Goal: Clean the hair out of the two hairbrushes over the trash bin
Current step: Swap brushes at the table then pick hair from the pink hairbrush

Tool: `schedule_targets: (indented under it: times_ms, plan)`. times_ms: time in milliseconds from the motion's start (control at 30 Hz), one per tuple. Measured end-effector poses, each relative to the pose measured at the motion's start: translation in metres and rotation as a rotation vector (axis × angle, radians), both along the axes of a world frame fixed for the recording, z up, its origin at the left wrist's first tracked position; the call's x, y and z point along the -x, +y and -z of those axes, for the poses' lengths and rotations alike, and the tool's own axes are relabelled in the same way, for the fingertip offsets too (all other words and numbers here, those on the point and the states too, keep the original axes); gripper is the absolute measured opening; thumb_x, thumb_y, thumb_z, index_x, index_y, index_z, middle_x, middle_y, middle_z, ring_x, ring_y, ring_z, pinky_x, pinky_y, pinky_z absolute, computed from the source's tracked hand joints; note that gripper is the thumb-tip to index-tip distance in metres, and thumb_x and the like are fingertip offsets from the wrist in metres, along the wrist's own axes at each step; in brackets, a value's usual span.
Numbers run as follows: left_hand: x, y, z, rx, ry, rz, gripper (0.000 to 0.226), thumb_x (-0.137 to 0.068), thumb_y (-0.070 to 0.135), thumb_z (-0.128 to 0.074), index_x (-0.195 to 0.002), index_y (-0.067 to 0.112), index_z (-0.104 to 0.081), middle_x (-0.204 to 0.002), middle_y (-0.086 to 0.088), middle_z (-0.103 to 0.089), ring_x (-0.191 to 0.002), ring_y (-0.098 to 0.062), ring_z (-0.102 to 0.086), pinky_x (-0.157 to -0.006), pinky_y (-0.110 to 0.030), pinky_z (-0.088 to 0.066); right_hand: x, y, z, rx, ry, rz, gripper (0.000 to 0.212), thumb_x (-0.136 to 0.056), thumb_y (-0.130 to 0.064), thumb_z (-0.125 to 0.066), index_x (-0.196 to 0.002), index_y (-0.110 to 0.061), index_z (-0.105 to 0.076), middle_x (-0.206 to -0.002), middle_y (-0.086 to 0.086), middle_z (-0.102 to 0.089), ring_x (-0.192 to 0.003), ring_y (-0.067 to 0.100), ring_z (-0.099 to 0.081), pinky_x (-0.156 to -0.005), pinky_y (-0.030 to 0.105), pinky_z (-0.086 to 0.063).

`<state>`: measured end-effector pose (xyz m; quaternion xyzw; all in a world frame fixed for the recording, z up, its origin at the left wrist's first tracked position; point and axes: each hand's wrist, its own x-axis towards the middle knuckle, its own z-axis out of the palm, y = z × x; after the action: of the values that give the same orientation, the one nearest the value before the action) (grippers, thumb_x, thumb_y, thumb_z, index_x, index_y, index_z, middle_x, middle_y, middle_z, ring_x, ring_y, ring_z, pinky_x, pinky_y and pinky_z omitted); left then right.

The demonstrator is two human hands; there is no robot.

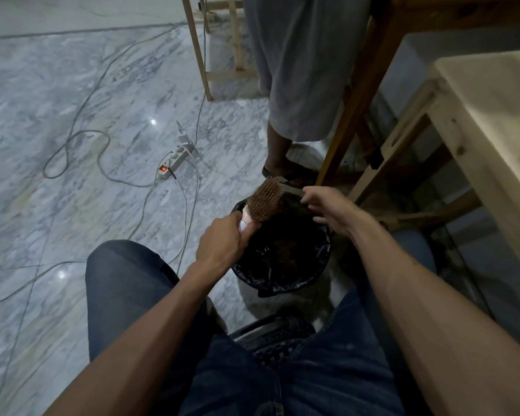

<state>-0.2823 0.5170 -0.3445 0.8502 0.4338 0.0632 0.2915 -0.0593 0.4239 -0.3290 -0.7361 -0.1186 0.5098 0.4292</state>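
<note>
My left hand (222,240) grips the pale pink handle of a paddle hairbrush (264,201), whose bristle face points up over the far left rim of the trash bin (282,283). The bin is lined with a black bag and stands on the floor between my knees, with clumps of brown hair (285,247) inside. My right hand (327,210) hovers over the bin's far right side, fingers spread, just right of the brush head. Whether a strand of hair is pinched in those fingers is too dark to tell. A second brush is not visible.
A person's legs in a grey garment (300,85) and sandals stand just behind the bin. A white power strip (174,160) with cables lies on the marble floor to the left. Wooden table legs (357,109) and a pale table (493,115) stand to the right.
</note>
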Motion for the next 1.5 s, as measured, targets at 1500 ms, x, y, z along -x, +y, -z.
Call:
schedule_targets:
  times_ms: [1500]
  plan:
    - [0.007,0.011,-0.053,-0.114,0.159,0.109,0.029,-0.098,0.049,-0.049,-0.088,0.022,-0.047,-0.074,-0.001,-0.055,-0.062,-0.025,-0.052,-0.051,-0.034,-0.031,0.003,-0.013,-0.054,0.287,-0.535,-0.564,0.006,-0.086,-0.022,-0.082,-0.082,-0.019,-0.080,-0.084,-0.004,-0.074,-0.085,0.010,-0.066,-0.069,0.025,-0.047]
